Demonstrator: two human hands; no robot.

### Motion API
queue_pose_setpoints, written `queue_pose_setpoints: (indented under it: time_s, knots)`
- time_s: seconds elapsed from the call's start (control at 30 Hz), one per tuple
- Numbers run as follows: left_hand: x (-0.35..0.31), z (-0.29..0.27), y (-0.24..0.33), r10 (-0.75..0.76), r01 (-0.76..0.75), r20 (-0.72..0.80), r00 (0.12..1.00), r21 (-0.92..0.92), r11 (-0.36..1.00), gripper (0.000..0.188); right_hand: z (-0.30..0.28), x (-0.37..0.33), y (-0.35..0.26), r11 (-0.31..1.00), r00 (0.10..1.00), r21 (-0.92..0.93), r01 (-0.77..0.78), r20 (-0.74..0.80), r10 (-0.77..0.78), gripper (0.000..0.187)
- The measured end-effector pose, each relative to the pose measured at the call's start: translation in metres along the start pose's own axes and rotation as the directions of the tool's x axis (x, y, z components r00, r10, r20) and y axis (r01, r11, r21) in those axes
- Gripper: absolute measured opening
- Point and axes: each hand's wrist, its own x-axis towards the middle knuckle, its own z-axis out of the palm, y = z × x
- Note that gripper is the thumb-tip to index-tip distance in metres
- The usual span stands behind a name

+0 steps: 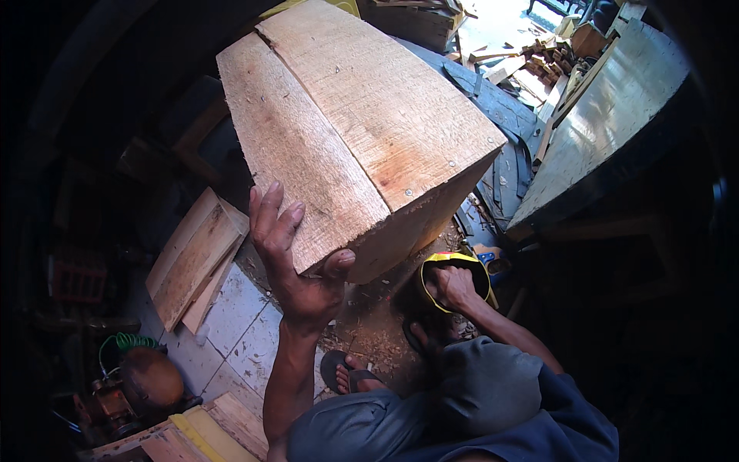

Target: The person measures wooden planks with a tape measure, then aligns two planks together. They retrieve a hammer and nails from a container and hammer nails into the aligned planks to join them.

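A large box of rough, pale boards (392, 100) stands tilted in front of me, with a gap between two boards on its top face. Several nail heads dot the edge nearest my right. My left hand (296, 258) grips the box's near left corner, fingers on one side and thumb around the front edge. To the right and lower down, my right hand (456, 288) reaches into a round container with a yellow rim (488, 279). Its fingers are curled, and their tips are hidden in the dark inside, so anything they pinch cannot be seen.
Loose boards (192, 266) lean at the left over white floor tiles (250, 339). An air compressor (146, 377) with a green coiled hose sits lower left. Wood shavings litter the floor by my feet. A metal-topped bench (608, 115) and scrap wood (550, 61) are at the right.
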Motion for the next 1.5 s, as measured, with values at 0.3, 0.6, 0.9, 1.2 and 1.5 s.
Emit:
queue_pose_setpoints:
  time_s: [0.3, 0.6, 0.9, 1.2, 1.5]
  knots:
    - [-0.002, -0.007, 0.015, -0.108, 0.091, -0.136, 0.985, -0.127, 0.988, 0.059, -0.009, 0.000, 0.006, 0.999, 1.000, -0.054, 0.000, -0.011, 0.000, 0.022]
    - [0.000, -0.023, 0.072, 0.284, -0.154, 0.233, 0.930, -0.453, 0.878, 0.042, -0.194, -0.065, -0.054, 0.810, 0.976, 0.547, 0.212, -0.070, -0.208, 0.018]
    - [-0.003, -0.019, 0.085, 0.231, 0.070, 0.476, 0.849, -0.534, 0.842, 0.040, -0.242, -0.081, -0.092, 0.672, 0.856, 0.536, 0.511, -0.254, -0.450, 0.017]
    - [0.081, -0.053, 0.047, -0.043, 0.200, 0.323, 0.946, -0.472, 0.859, 0.020, -0.035, -0.168, 0.129, 0.673, 0.670, 0.027, -0.739, 0.131, 0.730, 0.055]
    - [0.067, -0.023, 0.034, -0.350, 0.444, 0.312, 0.883, -0.315, 0.839, 0.014, 0.049, -0.207, 0.138, 0.328, 0.439, 0.326, -0.887, 0.369, 0.819, 0.071]
